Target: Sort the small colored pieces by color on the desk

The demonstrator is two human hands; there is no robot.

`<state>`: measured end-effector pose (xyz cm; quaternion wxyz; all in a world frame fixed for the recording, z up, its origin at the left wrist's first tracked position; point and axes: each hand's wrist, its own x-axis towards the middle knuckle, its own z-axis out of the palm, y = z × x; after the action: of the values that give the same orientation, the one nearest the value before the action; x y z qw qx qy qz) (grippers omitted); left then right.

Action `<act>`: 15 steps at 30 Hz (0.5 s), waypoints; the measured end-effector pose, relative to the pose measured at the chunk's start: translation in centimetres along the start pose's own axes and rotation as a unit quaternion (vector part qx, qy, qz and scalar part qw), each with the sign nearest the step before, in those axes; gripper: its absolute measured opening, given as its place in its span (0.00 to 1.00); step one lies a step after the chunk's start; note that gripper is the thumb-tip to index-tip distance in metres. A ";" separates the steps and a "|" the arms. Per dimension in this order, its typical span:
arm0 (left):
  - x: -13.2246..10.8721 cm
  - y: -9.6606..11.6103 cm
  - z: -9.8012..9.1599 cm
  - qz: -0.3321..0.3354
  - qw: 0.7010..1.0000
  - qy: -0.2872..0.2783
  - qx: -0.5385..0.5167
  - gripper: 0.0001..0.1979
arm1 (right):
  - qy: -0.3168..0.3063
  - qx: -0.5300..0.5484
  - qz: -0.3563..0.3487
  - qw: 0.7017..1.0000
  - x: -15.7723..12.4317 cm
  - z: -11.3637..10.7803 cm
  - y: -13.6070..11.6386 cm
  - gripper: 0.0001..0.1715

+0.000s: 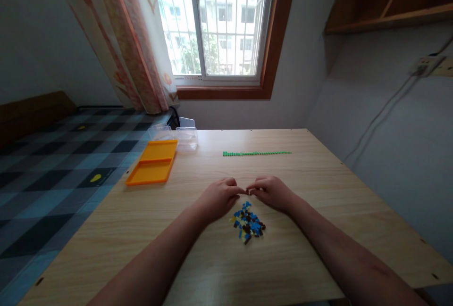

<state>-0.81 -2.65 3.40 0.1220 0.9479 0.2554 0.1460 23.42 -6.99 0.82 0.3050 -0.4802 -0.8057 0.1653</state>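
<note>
My left hand (222, 196) and my right hand (272, 193) meet fingertip to fingertip over the middle of the table. Between them is a small dark brown building brick (247, 192), pinched by the fingers of both hands and partly hidden by them. Just nearer to me lies a loose pile of small building bricks (250, 223) in blue, dark brown and pale yellow. Beyond my hands, a long row of small green bricks (256, 153) runs left to right across the table.
An orange two-part tray (152, 160) lies at the table's left edge. Behind it stand clear plastic boxes (186, 138). A bed with a checked cover (71, 155) adjoins on the left. The wooden table (219, 259) reaches toward the window wall; a cable (380, 108) hangs at right.
</note>
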 end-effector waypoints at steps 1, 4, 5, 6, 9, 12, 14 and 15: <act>0.0 -0.2 -0.1 -0.009 1.000 0.005 0.003 0.14 | 0.014 -0.002 0.005 1.000 0.0 0.0 0.1 0.11; 0.0 -0.6 -0.3 -0.024 1.000 0.010 0.015 0.11 | 0.026 -0.001 0.015 1.000 -0.2 -0.4 0.7 0.10; 0.0 -0.6 -0.3 -0.026 0.999 0.010 0.016 0.11 | 0.018 -0.001 0.016 1.000 -0.3 -0.6 0.8 0.09; -0.1 -0.7 -0.4 -0.026 0.999 0.009 0.015 0.11 | 0.007 -0.002 0.015 1.000 -0.4 -0.7 0.9 0.08; -0.1 -0.5 -0.5 -0.021 1.000 0.002 0.008 0.11 | -0.018 -0.009 0.011 1.000 -0.6 -0.8 0.8 0.07; -0.2 -0.2 -0.5 -0.015 1.000 -0.009 0.003 0.12 | -0.026 -0.017 0.006 0.999 -0.5 -0.5 0.4 0.07; -0.1 0.0 -0.3 -0.007 1.000 -0.011 0.004 0.15 | -0.028 -0.027 0.006 0.999 -0.3 -0.2 0.2 0.07; -0.1 0.0 -0.2 -0.001 1.000 -0.011 0.006 0.16 | -0.028 -0.033 0.006 0.999 -0.2 0.0 0.1 0.07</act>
<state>-0.96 -2.69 3.62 0.1199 0.9498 0.2562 0.1337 23.57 -7.06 0.68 0.2654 -0.4898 -0.8162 0.1532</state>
